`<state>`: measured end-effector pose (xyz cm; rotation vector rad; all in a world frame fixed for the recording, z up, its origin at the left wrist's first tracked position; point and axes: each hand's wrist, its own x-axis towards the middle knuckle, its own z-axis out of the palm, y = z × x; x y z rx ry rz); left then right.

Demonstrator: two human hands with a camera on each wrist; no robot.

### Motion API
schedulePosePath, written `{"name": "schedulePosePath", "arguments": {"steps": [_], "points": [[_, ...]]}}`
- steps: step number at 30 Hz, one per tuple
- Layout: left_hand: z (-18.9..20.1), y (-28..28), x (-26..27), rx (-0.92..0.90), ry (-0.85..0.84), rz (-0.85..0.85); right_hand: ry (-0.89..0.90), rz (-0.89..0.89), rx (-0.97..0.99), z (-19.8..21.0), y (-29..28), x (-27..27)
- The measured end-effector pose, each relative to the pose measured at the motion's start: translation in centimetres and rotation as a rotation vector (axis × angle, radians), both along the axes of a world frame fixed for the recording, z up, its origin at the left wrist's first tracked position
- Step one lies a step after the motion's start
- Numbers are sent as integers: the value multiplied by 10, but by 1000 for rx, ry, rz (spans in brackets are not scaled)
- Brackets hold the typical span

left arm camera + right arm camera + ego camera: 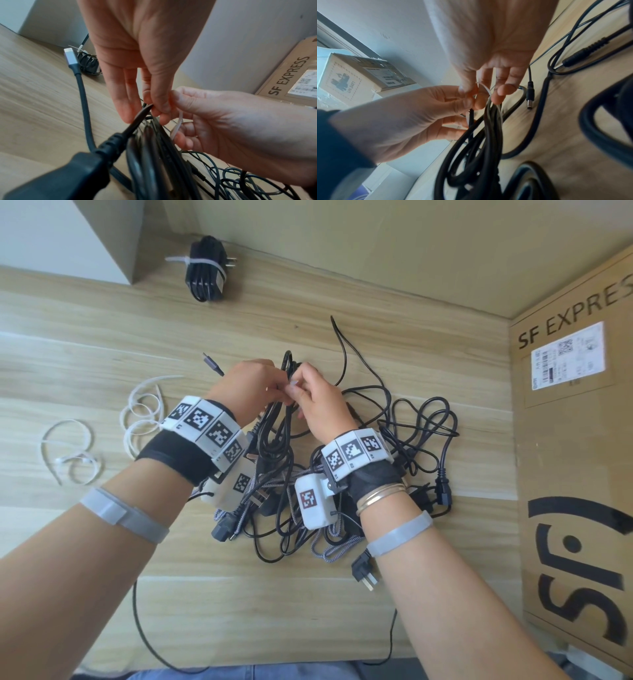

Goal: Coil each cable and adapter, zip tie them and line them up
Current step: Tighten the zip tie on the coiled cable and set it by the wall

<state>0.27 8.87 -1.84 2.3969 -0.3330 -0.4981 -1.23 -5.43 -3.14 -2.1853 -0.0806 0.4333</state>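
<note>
Here, mid-table, the left hand (251,385) and right hand (317,402) both pinch a white zip tie (176,125) around the coiled black cable (481,135); slack fingers would likely let the loops spring apart into the tangle (404,440) below.

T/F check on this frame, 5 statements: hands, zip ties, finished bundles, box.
1. Both hands work a white zip tie at the coiled black cable. True: left hand and right hand both pinch there.
2. Three tied bundles lie at the table's far edge. False: only one finished bundle shows.
3. Spare zip ties lie beside the left hand. True.
4. The cardboard box stands on the person's left. False: it stands on the right.
5. A loose cable tangle lies under the hands. True.
</note>
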Motion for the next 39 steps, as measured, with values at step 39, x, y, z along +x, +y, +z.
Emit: {"name": "schedulePosePath", "arguments": {"steps": [39], "points": [[-17, -4, -6, -3, 19, 70, 120, 142, -461, 34, -32, 16]]}}
